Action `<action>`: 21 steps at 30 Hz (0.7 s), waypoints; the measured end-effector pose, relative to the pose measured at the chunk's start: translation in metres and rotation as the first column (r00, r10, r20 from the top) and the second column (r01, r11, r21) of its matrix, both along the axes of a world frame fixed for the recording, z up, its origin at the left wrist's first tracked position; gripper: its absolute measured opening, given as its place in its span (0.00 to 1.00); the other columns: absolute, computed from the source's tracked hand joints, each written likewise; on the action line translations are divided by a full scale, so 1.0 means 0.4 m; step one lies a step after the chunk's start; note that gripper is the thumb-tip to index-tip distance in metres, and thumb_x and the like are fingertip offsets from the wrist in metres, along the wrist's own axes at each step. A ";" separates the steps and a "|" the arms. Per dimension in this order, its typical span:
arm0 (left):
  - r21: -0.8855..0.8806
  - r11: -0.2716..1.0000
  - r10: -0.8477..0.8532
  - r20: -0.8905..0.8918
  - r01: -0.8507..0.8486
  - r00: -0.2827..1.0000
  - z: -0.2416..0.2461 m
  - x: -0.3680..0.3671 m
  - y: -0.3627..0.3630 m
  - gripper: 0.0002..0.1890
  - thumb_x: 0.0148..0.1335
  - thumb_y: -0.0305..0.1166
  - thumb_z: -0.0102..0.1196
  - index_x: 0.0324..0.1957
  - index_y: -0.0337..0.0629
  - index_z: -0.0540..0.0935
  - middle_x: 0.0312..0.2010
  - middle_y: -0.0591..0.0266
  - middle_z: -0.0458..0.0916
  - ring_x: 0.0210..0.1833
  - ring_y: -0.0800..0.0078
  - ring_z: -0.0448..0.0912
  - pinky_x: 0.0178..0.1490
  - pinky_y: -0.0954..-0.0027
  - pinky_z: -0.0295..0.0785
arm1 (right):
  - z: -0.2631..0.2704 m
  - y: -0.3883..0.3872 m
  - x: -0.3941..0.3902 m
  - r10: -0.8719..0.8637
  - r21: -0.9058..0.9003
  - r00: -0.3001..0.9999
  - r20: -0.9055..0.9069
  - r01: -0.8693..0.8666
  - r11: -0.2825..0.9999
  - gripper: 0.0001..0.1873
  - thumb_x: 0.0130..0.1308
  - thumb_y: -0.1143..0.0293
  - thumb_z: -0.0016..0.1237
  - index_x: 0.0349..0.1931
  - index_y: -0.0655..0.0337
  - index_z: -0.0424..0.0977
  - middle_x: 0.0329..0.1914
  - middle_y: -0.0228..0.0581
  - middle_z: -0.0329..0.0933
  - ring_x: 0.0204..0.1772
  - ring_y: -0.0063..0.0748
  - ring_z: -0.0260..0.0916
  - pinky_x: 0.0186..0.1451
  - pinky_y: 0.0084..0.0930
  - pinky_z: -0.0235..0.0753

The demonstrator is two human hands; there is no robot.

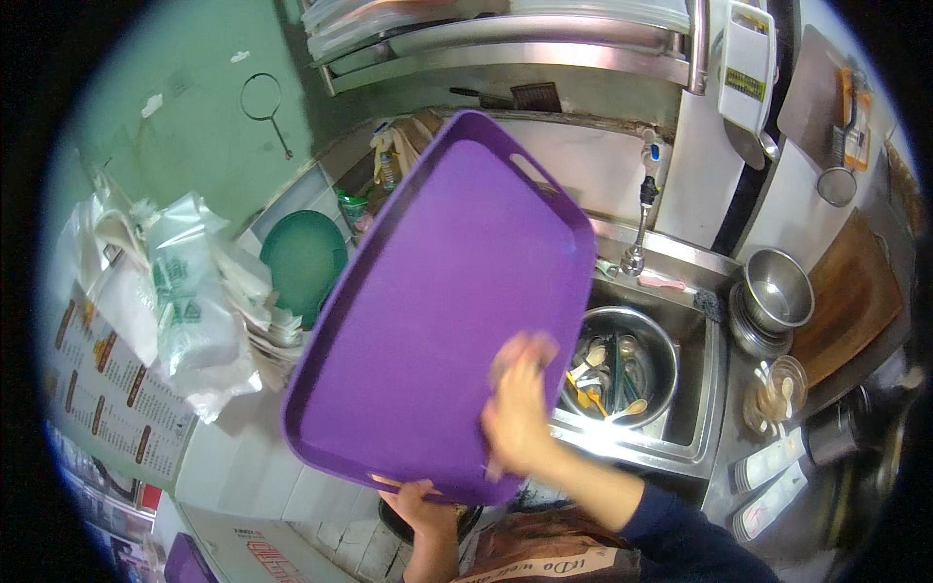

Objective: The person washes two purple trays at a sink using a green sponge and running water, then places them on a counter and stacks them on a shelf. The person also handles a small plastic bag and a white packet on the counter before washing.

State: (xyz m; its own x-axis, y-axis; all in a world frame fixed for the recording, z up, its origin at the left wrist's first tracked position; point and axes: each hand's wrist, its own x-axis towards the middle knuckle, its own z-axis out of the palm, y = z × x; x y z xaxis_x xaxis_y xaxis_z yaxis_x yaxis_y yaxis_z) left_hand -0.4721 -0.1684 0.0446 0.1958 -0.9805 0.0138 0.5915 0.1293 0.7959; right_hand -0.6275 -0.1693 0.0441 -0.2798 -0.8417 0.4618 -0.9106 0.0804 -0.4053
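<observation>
A large purple plastic tray [437, 291] is held up, tilted, in front of me, partly over the sink's left side. My left hand [423, 506] grips its lower edge at the handle slot, with the fingers through or around the rim. My right hand [519, 415] lies against the tray's inner face near its lower right side. Motion blurs it, and a greyish-pink thing, perhaps a cloth, shows under its fingers; its kind cannot be made out. Right of the tray, a round steel basin [674, 372] with spoons and other utensils stands in the steel sink [711, 408].
A faucet [641, 218] rises behind the sink. Steel bowls [778, 290], a wooden cutting board [845, 306] and stacked cups [769, 459] stand at the right. Plastic bags [193, 291] hang at the left, beside a green round tray [304, 262]. A steel shelf [539, 62] runs overhead.
</observation>
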 end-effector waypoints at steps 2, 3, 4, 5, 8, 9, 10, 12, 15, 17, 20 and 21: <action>0.026 0.994 -0.106 -0.046 0.107 0.993 -0.006 0.032 0.044 0.32 0.31 0.23 0.44 0.49 0.42 0.67 0.38 0.60 0.68 0.42 0.65 0.70 0.47 0.69 0.69 | -0.006 -0.143 -0.170 -0.207 -0.118 0.958 0.196 0.232 0.965 0.35 0.68 0.64 0.32 0.63 0.85 0.38 0.70 0.76 0.29 0.74 0.67 0.26 0.74 0.53 0.34; -0.035 0.994 -0.109 -0.058 0.107 0.992 -0.011 0.044 0.070 0.32 0.31 0.21 0.42 0.49 0.42 0.67 0.36 0.60 0.68 0.36 0.66 0.70 0.38 0.71 0.69 | -0.008 -0.180 -0.242 -0.275 -0.162 0.930 0.243 0.319 0.934 0.35 0.70 0.61 0.30 0.66 0.80 0.37 0.72 0.69 0.28 0.75 0.62 0.26 0.74 0.51 0.34; -0.059 0.995 -0.087 -0.084 0.082 0.993 -0.018 0.046 0.097 0.32 0.31 0.19 0.40 0.49 0.42 0.68 0.34 0.59 0.69 0.30 0.66 0.71 0.30 0.72 0.68 | 0.001 -0.213 -0.309 -0.300 -0.276 0.911 0.281 0.376 0.884 0.33 0.71 0.59 0.28 0.66 0.78 0.41 0.73 0.66 0.34 0.75 0.62 0.30 0.75 0.46 0.36; -0.079 0.996 -0.055 -0.114 0.046 0.992 -0.025 0.047 0.125 0.32 0.31 0.17 0.38 0.48 0.42 0.68 0.33 0.59 0.69 0.24 0.67 0.71 0.21 0.73 0.68 | 0.014 -0.223 -0.355 -0.205 -0.325 0.929 0.307 0.305 0.895 0.31 0.72 0.59 0.27 0.65 0.79 0.47 0.71 0.68 0.41 0.74 0.62 0.35 0.75 0.42 0.37; 0.070 0.997 0.033 -0.166 -0.021 0.986 -0.041 0.052 0.216 0.33 0.34 0.15 0.43 0.51 0.40 0.67 0.39 0.56 0.72 0.31 0.64 0.73 0.27 0.70 0.71 | 0.093 -0.228 -0.354 0.034 -0.447 0.977 0.212 0.066 0.892 0.29 0.72 0.62 0.26 0.65 0.75 0.50 0.71 0.61 0.47 0.75 0.54 0.40 0.75 0.38 0.37; 0.111 0.993 0.067 -0.170 -0.048 0.983 -0.041 0.053 0.252 0.32 0.35 0.15 0.45 0.51 0.40 0.67 0.40 0.55 0.72 0.33 0.63 0.74 0.28 0.68 0.72 | 0.125 -0.209 -0.320 0.155 -0.534 0.986 0.062 -0.099 0.840 0.28 0.72 0.63 0.27 0.66 0.72 0.51 0.72 0.57 0.47 0.75 0.51 0.40 0.75 0.37 0.37; 0.209 0.977 -0.027 -0.109 0.049 0.994 -0.037 0.070 0.269 0.35 0.36 0.15 0.49 0.53 0.41 0.62 0.45 0.54 0.69 0.43 0.62 0.71 0.40 0.62 0.71 | 0.156 -0.196 -0.272 0.230 -0.546 0.973 0.022 -0.181 0.818 0.27 0.72 0.63 0.27 0.66 0.71 0.53 0.72 0.56 0.48 0.75 0.51 0.42 0.75 0.37 0.38; 0.237 0.967 -0.135 0.150 0.097 0.979 -0.024 0.091 0.313 0.33 0.38 0.19 0.58 0.52 0.35 0.62 0.45 0.55 0.70 0.49 0.66 0.71 0.51 0.61 0.69 | 0.196 -0.153 -0.145 0.395 -0.507 0.915 -0.085 -0.381 0.773 0.26 0.70 0.65 0.28 0.63 0.73 0.57 0.69 0.59 0.52 0.73 0.55 0.45 0.74 0.40 0.40; -0.079 0.995 -0.035 0.222 0.053 0.974 -0.004 0.133 0.372 0.31 0.38 0.24 0.58 0.51 0.31 0.67 0.43 0.60 0.73 0.47 0.74 0.70 0.54 0.71 0.65 | 0.161 -0.011 0.099 0.603 -0.378 0.759 -0.245 -0.647 0.662 0.27 0.69 0.65 0.29 0.62 0.76 0.57 0.68 0.64 0.53 0.72 0.63 0.45 0.73 0.49 0.39; -0.082 0.993 0.092 0.161 -0.079 0.983 0.002 0.157 0.428 0.35 0.40 0.23 0.57 0.56 0.30 0.66 0.44 0.60 0.73 0.48 0.74 0.70 0.55 0.71 0.65 | 0.106 0.135 0.220 0.879 -0.197 0.369 -0.301 -0.926 0.322 0.29 0.64 0.62 0.36 0.63 0.71 0.59 0.67 0.62 0.56 0.71 0.61 0.48 0.72 0.53 0.40; -0.014 0.952 0.296 0.312 -0.307 0.903 0.000 0.276 0.560 0.34 0.40 0.24 0.56 0.56 0.31 0.67 0.43 0.62 0.75 0.46 0.76 0.72 0.53 0.73 0.67 | 0.023 0.315 0.363 0.925 0.104 -0.105 -0.366 -0.992 -0.072 0.29 0.50 0.66 0.51 0.55 0.66 0.68 0.60 0.51 0.66 0.64 0.53 0.62 0.65 0.50 0.56; -0.051 0.920 0.386 0.300 -0.389 0.873 0.005 0.304 0.615 0.31 0.40 0.23 0.56 0.53 0.32 0.69 0.42 0.63 0.75 0.45 0.77 0.72 0.51 0.73 0.68 | 0.013 0.339 0.384 0.914 0.262 -0.296 -0.277 -0.939 -0.225 0.26 0.51 0.68 0.49 0.53 0.64 0.70 0.60 0.47 0.67 0.64 0.46 0.63 0.64 0.46 0.60</action>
State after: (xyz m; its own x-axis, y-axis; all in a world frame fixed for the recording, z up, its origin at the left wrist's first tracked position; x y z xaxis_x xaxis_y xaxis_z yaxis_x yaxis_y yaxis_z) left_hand -0.3505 0.0776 0.0465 0.5484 -0.8273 0.1214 0.2310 0.2894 0.9289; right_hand -0.4739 -0.0337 0.0493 0.9546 0.0894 0.2841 0.1225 -0.9873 -0.1009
